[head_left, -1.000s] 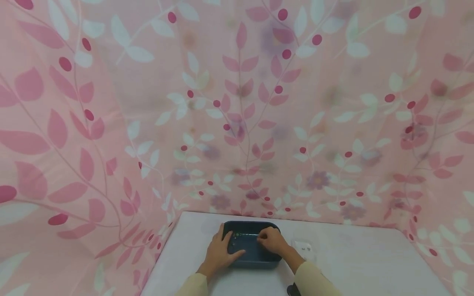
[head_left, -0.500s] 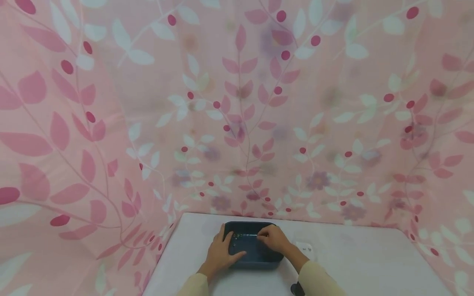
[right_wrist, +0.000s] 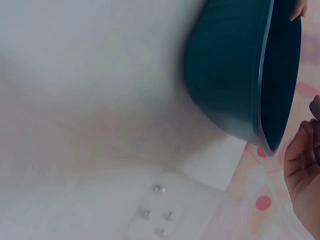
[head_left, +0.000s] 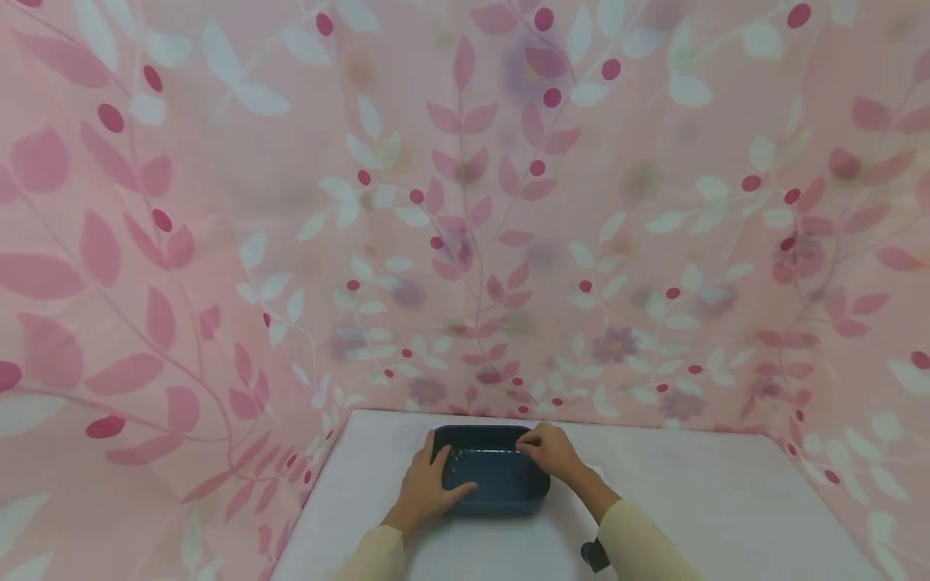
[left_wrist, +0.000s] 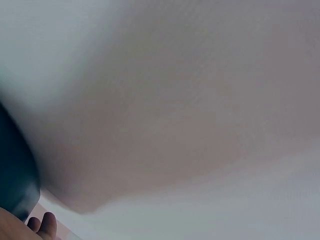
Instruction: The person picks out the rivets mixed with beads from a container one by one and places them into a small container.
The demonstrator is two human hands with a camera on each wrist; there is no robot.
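A dark blue rectangular bin stands on the white table, with several tiny shiny pieces at its left end. My left hand rests spread over the bin's left side, fingers mostly straight, the thumb reaching across the front-left part. Above the bin's back-right rim is my right hand, fingers bent and fingertips close together. Whether anything small lies between those fingertips cannot be made out. The right wrist view has the right hand beside the rim, apart from it, partly out of frame.
A clear shallow tray with several small silvery pieces lies right of the bin, mostly behind the right forearm in the head view. A black object shows by the right sleeve. Pink leaf-patterned fabric hangs behind the table.
My right hand has moved up and rightward, from over the bin's interior to its back-right rim. The left hand keeps its place on the bin. The head view has shifted slightly.
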